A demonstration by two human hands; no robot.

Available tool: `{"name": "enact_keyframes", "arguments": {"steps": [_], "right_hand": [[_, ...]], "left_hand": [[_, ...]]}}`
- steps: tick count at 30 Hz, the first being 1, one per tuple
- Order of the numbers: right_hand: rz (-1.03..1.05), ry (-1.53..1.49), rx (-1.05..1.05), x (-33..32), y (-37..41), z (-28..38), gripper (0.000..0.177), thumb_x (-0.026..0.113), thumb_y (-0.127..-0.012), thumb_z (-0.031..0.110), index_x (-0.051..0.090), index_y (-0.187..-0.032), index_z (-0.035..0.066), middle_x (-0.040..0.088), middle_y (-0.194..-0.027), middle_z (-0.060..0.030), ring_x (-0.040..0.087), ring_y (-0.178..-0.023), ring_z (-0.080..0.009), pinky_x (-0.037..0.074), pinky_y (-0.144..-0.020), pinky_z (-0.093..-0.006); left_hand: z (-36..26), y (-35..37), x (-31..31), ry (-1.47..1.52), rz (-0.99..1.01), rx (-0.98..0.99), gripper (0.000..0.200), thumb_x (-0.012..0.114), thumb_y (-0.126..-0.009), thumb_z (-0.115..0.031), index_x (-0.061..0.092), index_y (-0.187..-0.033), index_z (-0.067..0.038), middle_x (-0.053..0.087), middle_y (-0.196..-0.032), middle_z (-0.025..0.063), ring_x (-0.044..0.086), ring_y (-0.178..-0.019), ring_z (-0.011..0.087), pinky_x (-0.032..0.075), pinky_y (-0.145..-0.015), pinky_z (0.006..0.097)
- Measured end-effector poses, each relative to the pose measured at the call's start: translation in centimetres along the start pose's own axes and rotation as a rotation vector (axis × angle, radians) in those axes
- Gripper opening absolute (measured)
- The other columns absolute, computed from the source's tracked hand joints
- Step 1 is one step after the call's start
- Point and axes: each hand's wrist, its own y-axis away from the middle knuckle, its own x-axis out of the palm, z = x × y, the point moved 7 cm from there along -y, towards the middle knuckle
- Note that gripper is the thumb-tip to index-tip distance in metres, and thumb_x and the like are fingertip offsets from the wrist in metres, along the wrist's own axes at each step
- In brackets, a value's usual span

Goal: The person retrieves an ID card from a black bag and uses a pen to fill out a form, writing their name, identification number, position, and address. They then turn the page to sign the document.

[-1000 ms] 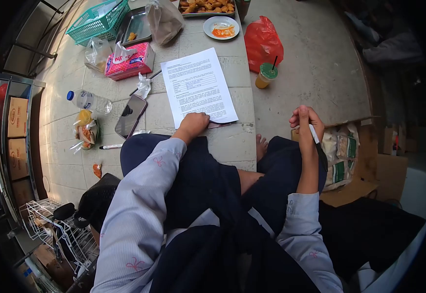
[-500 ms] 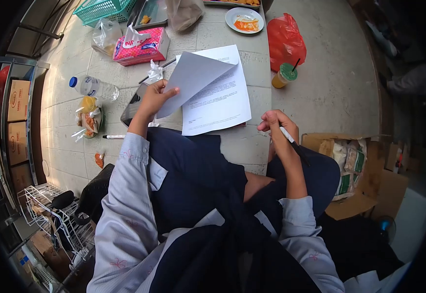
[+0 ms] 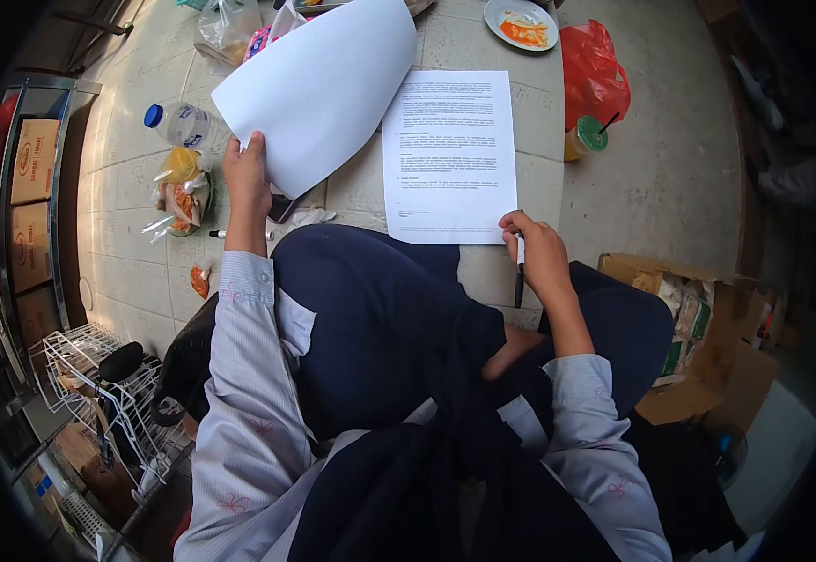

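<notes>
My left hand (image 3: 248, 178) pinches the lower left corner of a lifted white sheet of paper (image 3: 319, 94), its blank side toward me. The sheet bows upward and hides part of the floor behind it. To its right, a printed page (image 3: 450, 159) lies flat in front of my knees. At that page's lower right corner is my right hand (image 3: 534, 248), closed around a black and white pen (image 3: 519, 272) that points down toward me. Partly under the lifted sheet, a dark phone-like object (image 3: 281, 208) shows near my left wrist.
Left of the papers are a water bottle (image 3: 181, 124), bagged food (image 3: 183, 192) and a second pen (image 3: 218, 233). A plate with orange sauce (image 3: 523, 28), a red plastic bag (image 3: 595, 70) and a green-lidded drink cup (image 3: 588, 139) stand at right. A cardboard box (image 3: 698, 393) is beside my right knee.
My left hand has swung the lifted sheet left and away from the printed page, which now shows whole. My right hand has come to the page's lower corner, the pen now pointing more straight down.
</notes>
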Motion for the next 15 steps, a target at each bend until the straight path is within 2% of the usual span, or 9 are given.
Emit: {"name": "enact_keyframes", "arguments": {"steps": [5, 8, 11, 13, 14, 15], "right_hand": [[0.011, 0.031, -0.003, 0.8, -0.5, 0.0, 0.012, 0.054, -0.073, 0.005, 0.056, -0.084, 0.010, 0.060, -0.071, -0.0083, 0.055, -0.070, -0.0278, 0.043, -0.060, -0.0368], [0.096, 0.011, 0.060, 1.4, -0.8, 0.6, 0.010, 0.057, -0.072, 0.007, 0.057, -0.081, 0.010, 0.060, -0.071, -0.0074, 0.056, -0.070, -0.0268, 0.044, -0.061, -0.0364], [0.100, -0.015, 0.077, 2.0, -1.2, 0.9, 0.009, 0.062, -0.070, 0.013, 0.058, -0.077, 0.010, 0.059, -0.069, -0.0079, 0.056, -0.070, -0.0264, 0.044, -0.060, -0.0359], [0.141, 0.019, 0.113, 2.7, -1.3, 1.0, 0.013, 0.065, -0.068, 0.020, 0.058, -0.075, 0.011, 0.059, -0.067, -0.0092, 0.056, -0.070, -0.0268, 0.044, -0.061, -0.0355], [0.137, 0.058, 0.111, 2.8, -1.4, 1.3, 0.020, 0.063, -0.070, 0.028, 0.059, -0.074, 0.009, 0.059, -0.068, -0.0129, 0.056, -0.067, -0.0278, 0.043, -0.059, -0.0346], [0.140, 0.059, 0.114, 3.1, -1.4, 1.6, 0.020, 0.063, -0.070, 0.028, 0.059, -0.074, 0.009, 0.059, -0.068, -0.0129, 0.056, -0.067, -0.0278, 0.043, -0.059, -0.0346]], "left_hand": [[0.5, 0.1, -1.2, 0.005, -0.066, -0.007, 0.028, 0.048, -0.083, -0.005, 0.041, -0.110, 0.001, 0.053, -0.102, 0.0109, 0.053, -0.088, 0.0157, 0.042, -0.077, 0.0266], [0.7, -0.1, -1.5, -0.018, -0.060, 0.017, 0.028, 0.048, -0.083, -0.005, 0.041, -0.110, 0.001, 0.052, -0.102, 0.0110, 0.053, -0.089, 0.0155, 0.042, -0.077, 0.0267], [0.9, -0.3, -1.7, -0.023, -0.079, 0.007, 0.028, 0.048, -0.083, -0.005, 0.041, -0.110, 0.001, 0.053, -0.102, 0.0105, 0.053, -0.088, 0.0154, 0.042, -0.077, 0.0268], [1.0, -0.4, -1.6, -0.033, -0.074, 0.006, 0.028, 0.048, -0.083, -0.005, 0.041, -0.110, 0.001, 0.053, -0.102, 0.0103, 0.053, -0.088, 0.0153, 0.042, -0.077, 0.0268], [1.0, -0.4, -1.6, -0.041, -0.068, 0.011, 0.028, 0.048, -0.083, -0.005, 0.041, -0.110, 0.001, 0.053, -0.101, 0.0100, 0.052, -0.088, 0.0152, 0.042, -0.077, 0.0268], [1.0, -0.5, -1.6, -0.042, -0.068, 0.008, 0.028, 0.048, -0.083, -0.005, 0.041, -0.110, 0.001, 0.053, -0.101, 0.0100, 0.052, -0.088, 0.0152, 0.042, -0.077, 0.0268]]}}
